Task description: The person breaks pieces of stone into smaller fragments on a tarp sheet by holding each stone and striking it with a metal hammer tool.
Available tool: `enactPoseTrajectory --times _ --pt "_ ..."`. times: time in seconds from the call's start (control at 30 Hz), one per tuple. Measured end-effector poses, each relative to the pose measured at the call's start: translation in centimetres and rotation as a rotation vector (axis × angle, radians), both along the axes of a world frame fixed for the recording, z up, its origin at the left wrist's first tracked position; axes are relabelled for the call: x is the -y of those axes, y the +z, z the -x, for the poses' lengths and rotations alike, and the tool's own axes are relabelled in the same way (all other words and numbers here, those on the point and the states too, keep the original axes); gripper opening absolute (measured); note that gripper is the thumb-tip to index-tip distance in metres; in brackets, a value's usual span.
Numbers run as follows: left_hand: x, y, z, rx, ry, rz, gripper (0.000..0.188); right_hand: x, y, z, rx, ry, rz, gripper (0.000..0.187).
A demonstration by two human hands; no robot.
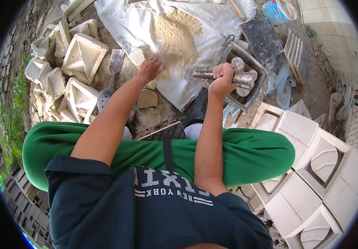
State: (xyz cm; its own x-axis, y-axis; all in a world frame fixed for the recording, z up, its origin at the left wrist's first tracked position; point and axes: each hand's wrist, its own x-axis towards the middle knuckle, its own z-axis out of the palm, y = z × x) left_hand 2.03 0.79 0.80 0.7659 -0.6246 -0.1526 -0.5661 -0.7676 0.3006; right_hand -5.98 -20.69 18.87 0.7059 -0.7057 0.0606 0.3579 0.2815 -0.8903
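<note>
My left hand [149, 69] reaches down at the near left edge of a heap of pale, sandy powder [177, 35]. Its fingertips are blurred in pale dust, so their grip cannot be made out. The powder lies on a white woven sheet [121, 25]. My right hand [222, 81] is closed around a grey, powder-caked bar [203, 74], held level over a grey box-shaped mould [251, 99]. Several rounded cylinders [243, 91] stand inside the mould, partly hidden by the bar and hand.
Cream cast blocks with square hollows [84, 56] are stacked on the left. More cast blocks [324, 162] stand at the lower right. Beyond the mould lie a dark board [264, 39], wooden slats [297, 56] and a blue-and-white bucket [279, 11]. A flat trowel-like blade [116, 61] rests left of the sheet.
</note>
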Motion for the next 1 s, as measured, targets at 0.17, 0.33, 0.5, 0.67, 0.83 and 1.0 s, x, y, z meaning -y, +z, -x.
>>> enactPoseTrajectory --times 0.17,0.33,0.5,0.67,0.83,1.0 --pt "0.8 1.9 0.5 -0.016 0.082 -0.047 0.035 -0.1 0.5 -0.2 0.002 -0.022 -0.024 0.020" --pt "0.9 1.7 1.8 0.066 -0.114 0.027 0.035 0.0 0.7 -0.2 -0.032 -0.050 -0.010 0.022" --pt "0.1 -0.2 -0.3 0.249 0.039 0.016 0.035 -0.5 0.8 -0.4 -0.002 -0.036 -0.029 0.022" --pt "1.1 1.3 -0.2 0.081 0.017 0.063 0.029 -0.4 0.5 -0.2 -0.009 -0.061 -0.025 0.022" --pt "0.4 2.4 4.2 0.032 -0.632 0.091 0.018 0.0 0.4 -0.4 -0.004 -0.054 -0.053 0.021" --pt "-1.1 2.0 8.8 -0.081 -0.832 0.151 0.014 -0.6 0.5 -0.7 -0.019 -0.074 -0.043 0.022"
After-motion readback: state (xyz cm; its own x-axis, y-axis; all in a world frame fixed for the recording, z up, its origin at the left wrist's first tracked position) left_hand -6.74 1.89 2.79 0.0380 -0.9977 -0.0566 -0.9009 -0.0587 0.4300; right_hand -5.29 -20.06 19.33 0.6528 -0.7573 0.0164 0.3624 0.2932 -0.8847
